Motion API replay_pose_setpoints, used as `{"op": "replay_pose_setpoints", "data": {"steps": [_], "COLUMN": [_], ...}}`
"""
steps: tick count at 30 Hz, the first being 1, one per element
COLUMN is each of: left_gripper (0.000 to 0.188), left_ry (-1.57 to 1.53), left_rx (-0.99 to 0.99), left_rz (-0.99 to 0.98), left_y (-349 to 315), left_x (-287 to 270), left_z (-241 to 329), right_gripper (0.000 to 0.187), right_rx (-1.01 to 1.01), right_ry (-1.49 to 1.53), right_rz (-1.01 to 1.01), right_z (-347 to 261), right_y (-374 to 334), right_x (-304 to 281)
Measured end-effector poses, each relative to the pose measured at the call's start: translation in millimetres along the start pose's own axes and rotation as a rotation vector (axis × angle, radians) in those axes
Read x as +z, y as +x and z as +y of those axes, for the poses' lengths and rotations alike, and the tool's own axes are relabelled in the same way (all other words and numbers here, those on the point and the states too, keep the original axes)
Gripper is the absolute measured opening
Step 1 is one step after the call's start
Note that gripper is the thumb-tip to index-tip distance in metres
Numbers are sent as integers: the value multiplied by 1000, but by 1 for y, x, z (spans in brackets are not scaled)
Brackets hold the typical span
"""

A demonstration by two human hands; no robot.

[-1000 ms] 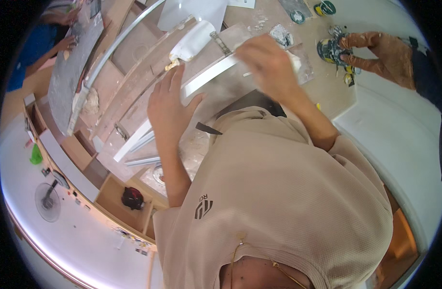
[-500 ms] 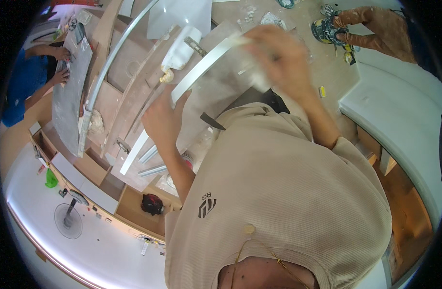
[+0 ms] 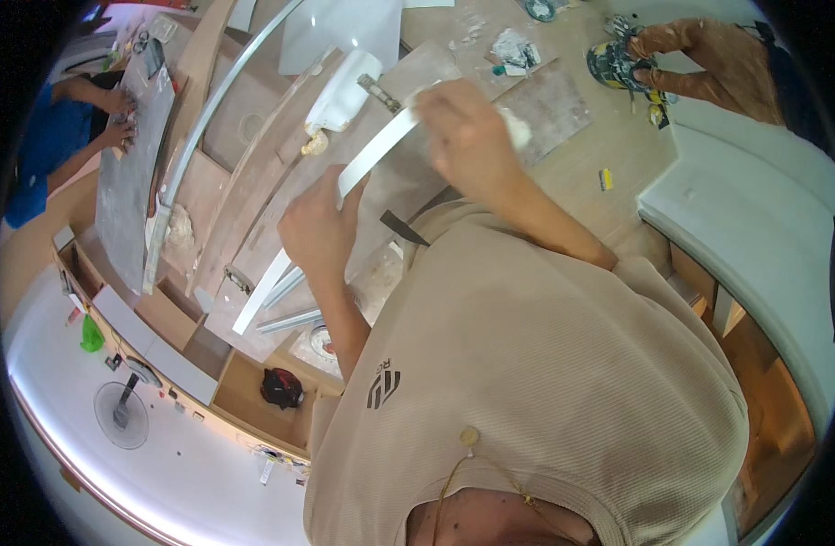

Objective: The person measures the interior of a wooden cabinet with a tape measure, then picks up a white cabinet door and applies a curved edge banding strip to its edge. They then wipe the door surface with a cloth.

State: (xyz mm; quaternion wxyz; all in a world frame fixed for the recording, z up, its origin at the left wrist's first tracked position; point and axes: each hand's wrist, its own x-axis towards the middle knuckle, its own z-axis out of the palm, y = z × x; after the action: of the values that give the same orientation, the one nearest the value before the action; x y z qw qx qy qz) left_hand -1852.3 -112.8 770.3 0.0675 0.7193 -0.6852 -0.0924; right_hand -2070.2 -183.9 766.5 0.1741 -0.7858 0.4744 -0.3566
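A long narrow white strip [image 3: 381,150] slants across in front of me, above the dusty work surface. My left hand [image 3: 317,223] is closed around its middle, and the lower end sticks out past the fingers. At the upper end, my right hand [image 3: 465,132] is closed and slightly blurred. A pale wad like a rag [image 3: 517,129] shows beside that hand, seemingly held in it against the strip; its exact kind is unclear. Under the strip's lower part lie grey-white channel pieces [image 3: 285,289]. A dark flat blade-like piece [image 3: 404,229] sits by my shirt.
A white bottle [image 3: 343,91] lies near two metal hinges [image 3: 378,91]. Long curved boards [image 3: 263,155] stretch to the left. A co-worker in blue [image 3: 37,155] handles a grey panel [image 3: 126,196]. A brown-gloved hand [image 3: 690,55] touches a paint-spattered can [image 3: 613,65]. Open wooden drawers [image 3: 244,382] stand lower left.
My right hand has moved left and slightly down along the strip, with the pale wad. My left hand and the strip have shifted a little to the right.
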Motion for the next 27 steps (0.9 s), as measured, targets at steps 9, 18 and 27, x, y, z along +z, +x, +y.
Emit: {"op": "replay_pose_setpoints", "data": {"steps": [9, 18, 27], "left_gripper": [34, 38, 66], "left_ry": [45, -113, -122], "left_rx": [15, 70, -236], "left_rz": [-19, -4, -233], "left_y": [-2, 10, 46], "left_x": [1, -10, -13], "left_z": [-2, -13, -47], "right_gripper": [25, 12, 31], "right_rx": [44, 255, -24], "right_ry": [-7, 355, 353], "right_rz": [46, 220, 288], "right_z": [8, 40, 78], "right_y": [-2, -33, -21], "right_x": [-6, 15, 100]}}
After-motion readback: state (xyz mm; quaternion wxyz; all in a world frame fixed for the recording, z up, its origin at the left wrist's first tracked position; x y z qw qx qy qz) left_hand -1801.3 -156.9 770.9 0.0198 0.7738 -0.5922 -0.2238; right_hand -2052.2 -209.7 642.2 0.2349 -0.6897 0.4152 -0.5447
